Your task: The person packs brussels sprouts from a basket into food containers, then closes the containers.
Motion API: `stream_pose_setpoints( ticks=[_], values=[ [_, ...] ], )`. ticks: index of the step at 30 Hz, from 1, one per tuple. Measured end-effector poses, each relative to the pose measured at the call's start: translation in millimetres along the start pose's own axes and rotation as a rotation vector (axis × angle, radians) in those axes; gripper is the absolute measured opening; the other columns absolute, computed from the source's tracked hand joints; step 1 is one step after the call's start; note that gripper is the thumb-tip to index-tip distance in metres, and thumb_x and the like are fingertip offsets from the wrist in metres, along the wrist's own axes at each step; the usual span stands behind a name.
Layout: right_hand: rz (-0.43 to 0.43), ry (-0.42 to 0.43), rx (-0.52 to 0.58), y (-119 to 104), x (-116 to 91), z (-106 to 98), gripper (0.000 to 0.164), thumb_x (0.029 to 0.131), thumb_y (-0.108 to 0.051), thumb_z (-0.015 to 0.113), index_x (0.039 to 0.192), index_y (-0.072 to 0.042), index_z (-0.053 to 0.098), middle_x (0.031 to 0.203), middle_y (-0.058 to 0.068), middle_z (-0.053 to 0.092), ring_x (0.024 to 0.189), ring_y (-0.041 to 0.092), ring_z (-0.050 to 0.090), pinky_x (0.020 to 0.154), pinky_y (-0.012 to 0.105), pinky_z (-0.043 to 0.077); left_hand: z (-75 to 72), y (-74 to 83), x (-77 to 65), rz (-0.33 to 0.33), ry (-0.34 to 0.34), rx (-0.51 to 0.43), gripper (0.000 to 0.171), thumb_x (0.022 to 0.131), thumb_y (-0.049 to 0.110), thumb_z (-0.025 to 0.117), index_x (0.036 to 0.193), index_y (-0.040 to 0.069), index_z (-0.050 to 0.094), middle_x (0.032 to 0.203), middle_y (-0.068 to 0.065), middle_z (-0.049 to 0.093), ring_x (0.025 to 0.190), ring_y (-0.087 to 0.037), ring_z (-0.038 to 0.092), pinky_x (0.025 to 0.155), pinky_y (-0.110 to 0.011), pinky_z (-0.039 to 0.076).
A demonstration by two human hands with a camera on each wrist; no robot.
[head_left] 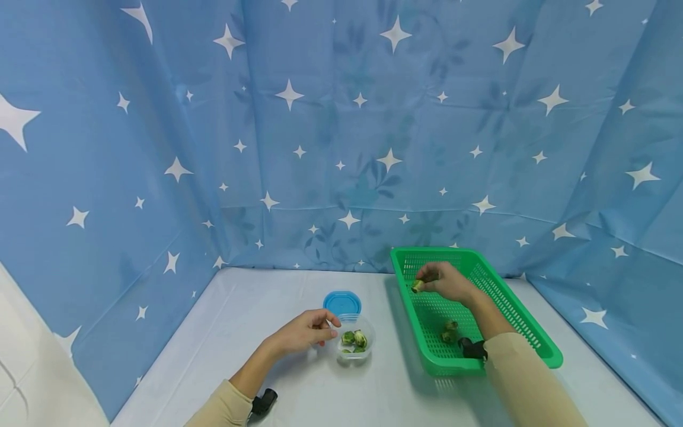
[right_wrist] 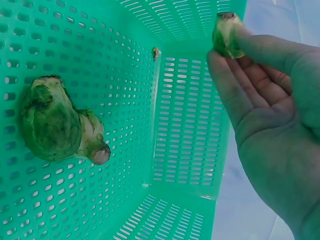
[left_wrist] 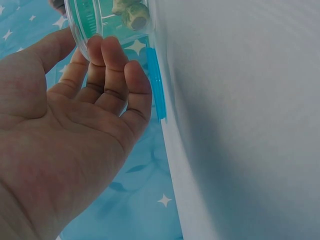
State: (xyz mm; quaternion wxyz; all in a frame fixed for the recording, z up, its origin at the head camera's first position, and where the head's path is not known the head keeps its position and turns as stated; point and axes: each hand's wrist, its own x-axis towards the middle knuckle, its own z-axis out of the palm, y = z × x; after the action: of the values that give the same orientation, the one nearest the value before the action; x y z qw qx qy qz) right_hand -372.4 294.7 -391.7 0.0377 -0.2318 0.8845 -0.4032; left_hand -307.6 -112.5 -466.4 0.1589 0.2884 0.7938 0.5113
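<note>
In the head view, my right hand (head_left: 447, 281) is over the far left part of the green basket (head_left: 480, 256). Its thumb and fingers pinch a Brussels sprout (right_wrist: 227, 35), cut stem end upward in the right wrist view. Two more sprouts (right_wrist: 52, 120) lie together on the basket's floor. Left of the basket stands a small clear container (head_left: 368, 350) with several Brussels sprouts (head_left: 360, 338) inside. My left hand (head_left: 301, 331) is beside it, fingers loosely bent and fingertips (left_wrist: 107, 45) right at its rim, with a gap between thumb and fingers.
A blue lid (head_left: 342, 302) lies flat on the white table (head_left: 256, 296), just behind the clear container. Beyond the table's far edge hangs a blue curtain with white stars (head_left: 320, 178). A small brown scrap (right_wrist: 155, 53) sits in a basket corner.
</note>
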Motion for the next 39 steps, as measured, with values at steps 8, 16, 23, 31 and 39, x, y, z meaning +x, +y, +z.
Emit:
stream_pose_setpoints(
  ticks=[8,16,23,31,39],
  values=[
    [0.012,0.005,0.093,-6,2,1,0.022,0.099,-0.004,0.069,0.119,0.003,0.064,0.115,0.021,0.069,0.107,0.030,0.068,0.090,0.036,0.058,-0.5,-0.9,0.1,0.003,0.002,0.003,0.030,0.106,0.023,0.062,0.128,0.002,0.064,0.099,-0.028,0.063,0.082,-0.019,0.058,0.075,-0.036,0.052],
    [-0.008,-0.007,0.164,-9,4,-1,0.025,0.099,-0.007,0.070,0.121,0.004,0.064,0.119,0.023,0.068,0.112,0.031,0.068,0.092,0.033,0.058,-1.2,-2.4,-0.1,0.004,-0.004,0.009,0.031,0.106,0.024,0.062,0.128,0.003,0.064,0.100,-0.029,0.063,0.081,-0.018,0.057,0.075,-0.035,0.051],
    [-0.012,-0.010,0.168,-14,5,-2,0.025,0.099,-0.005,0.069,0.122,0.004,0.065,0.121,0.025,0.068,0.115,0.035,0.067,0.094,0.032,0.058,-0.5,-1.9,-0.2,-0.001,-0.003,-0.001,0.031,0.106,0.024,0.062,0.128,0.002,0.064,0.101,-0.029,0.064,0.081,-0.018,0.057,0.075,-0.035,0.050],
    [-0.052,0.011,0.138,-21,6,-1,0.024,0.098,-0.006,0.071,0.120,0.001,0.067,0.120,0.020,0.068,0.116,0.036,0.065,0.092,0.034,0.058,-0.8,-2.0,-0.7,-0.001,-0.003,0.001,0.031,0.106,0.024,0.062,0.128,0.002,0.064,0.102,-0.029,0.063,0.081,-0.018,0.057,0.075,-0.037,0.051],
    [-0.129,0.066,0.059,-36,10,3,0.021,0.099,-0.011,0.072,0.119,-0.006,0.070,0.116,0.015,0.071,0.113,0.035,0.067,0.088,0.035,0.059,-0.8,-3.3,0.1,0.001,-0.008,-0.005,0.031,0.106,0.024,0.062,0.128,0.002,0.063,0.102,-0.029,0.063,0.082,-0.020,0.058,0.076,-0.037,0.051]
  ],
)
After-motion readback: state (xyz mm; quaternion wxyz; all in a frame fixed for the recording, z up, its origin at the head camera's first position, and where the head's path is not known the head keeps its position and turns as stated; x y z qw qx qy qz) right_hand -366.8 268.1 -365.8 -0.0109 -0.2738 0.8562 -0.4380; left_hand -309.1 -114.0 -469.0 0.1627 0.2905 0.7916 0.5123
